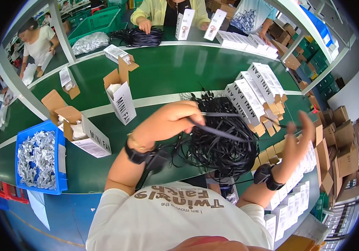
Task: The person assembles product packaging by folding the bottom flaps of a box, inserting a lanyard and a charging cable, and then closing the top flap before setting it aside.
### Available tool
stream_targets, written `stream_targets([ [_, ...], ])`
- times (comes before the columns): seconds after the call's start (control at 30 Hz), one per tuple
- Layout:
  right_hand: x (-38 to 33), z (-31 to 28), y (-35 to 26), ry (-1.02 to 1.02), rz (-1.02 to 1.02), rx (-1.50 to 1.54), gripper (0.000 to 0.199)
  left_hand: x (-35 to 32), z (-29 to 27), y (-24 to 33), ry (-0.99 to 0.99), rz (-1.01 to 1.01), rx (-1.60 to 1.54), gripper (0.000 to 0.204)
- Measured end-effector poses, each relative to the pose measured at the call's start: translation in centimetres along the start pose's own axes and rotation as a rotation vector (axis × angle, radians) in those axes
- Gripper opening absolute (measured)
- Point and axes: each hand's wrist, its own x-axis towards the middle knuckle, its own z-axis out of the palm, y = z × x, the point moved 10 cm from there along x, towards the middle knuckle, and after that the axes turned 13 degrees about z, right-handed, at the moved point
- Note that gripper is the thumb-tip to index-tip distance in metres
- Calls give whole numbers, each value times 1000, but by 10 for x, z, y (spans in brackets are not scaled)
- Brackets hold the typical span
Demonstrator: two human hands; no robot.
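My left hand (181, 119) is closed on a black lanyard (223, 133), whose flat strap loops out to the right. My right hand (298, 140) is raised at the right, smeared by motion. A thin black cord runs toward its fingers, but whether they grip it I cannot make out. Below and between both hands lies a large tangled heap of black lanyards (217, 152) on the green table. Right behind the heap, beside my right hand, white fan boxes (246, 100) lie stacked with their brown flaps toward me.
A blue bin (62, 167) of white cables stands at the left. Open fan boxes (123, 102) stand between it and the green conveyor belt (167, 62). More white boxes (290, 203) line my right side. Across the belt, people work near black lanyards (137, 37) and boxes.
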Motion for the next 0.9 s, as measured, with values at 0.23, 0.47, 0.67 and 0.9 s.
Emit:
stream_targets([
  [0.23, -63, -15, -133, -109, -629, 472, 47, -51, -16, 63, -94, 159, 395, 5],
  [0.47, -147, -121, -151, 1232, -860, 1070, 66, -56, 14, 43, -278, 26, 831, 22],
  [0.67, -130, -89, -208, 161, -1175, 1076, 54, -64, 1, 27, -203, -35, 950, 21],
  [0.9, -133, -93, -213, 138, -1195, 1060, 54, -68, -2, 21, -214, -48, 929, 18],
])
